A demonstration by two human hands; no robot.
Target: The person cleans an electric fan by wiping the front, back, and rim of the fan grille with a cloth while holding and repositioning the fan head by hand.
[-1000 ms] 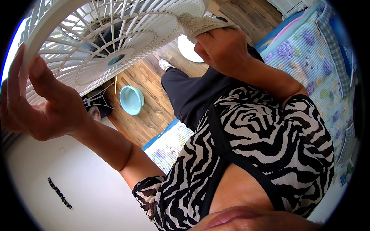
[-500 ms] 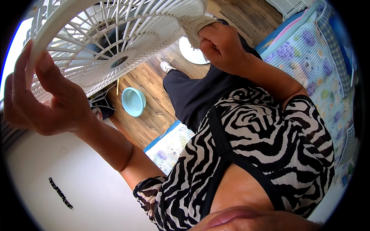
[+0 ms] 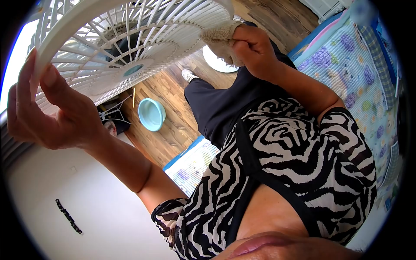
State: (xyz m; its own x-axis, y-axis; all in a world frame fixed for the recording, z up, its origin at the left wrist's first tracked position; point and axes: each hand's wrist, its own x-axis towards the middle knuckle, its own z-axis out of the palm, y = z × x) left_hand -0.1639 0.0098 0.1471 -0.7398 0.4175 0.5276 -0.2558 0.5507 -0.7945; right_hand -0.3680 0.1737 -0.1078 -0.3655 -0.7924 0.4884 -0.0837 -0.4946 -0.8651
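A white fan grille (image 3: 143,69) with radiating bars fills the upper left, tilted, a small pale-blue badge at its hub and dark parts showing behind the bars. My left hand (image 3: 56,104) pinches its near rim between thumb and fingers. At the opposite side of the grille, my right hand (image 3: 255,52) is closed around a beige terry cloth (image 3: 219,37). The cloth lies against or right beside the grille's edge; the exact contact is hard to make out.
A light-blue basin (image 3: 151,115) stands on the wooden floor (image 3: 169,138). Behind the cloth is a white round object (image 3: 216,60). A bed with a flowered quilt (image 3: 342,65) is at the right, and a white wall (image 3: 39,195) at the lower left.
My right hand has shifted slightly right and down with the cloth, and more of the cloth shows. My left hand keeps its hold on the rim; the grille has tilted slightly.
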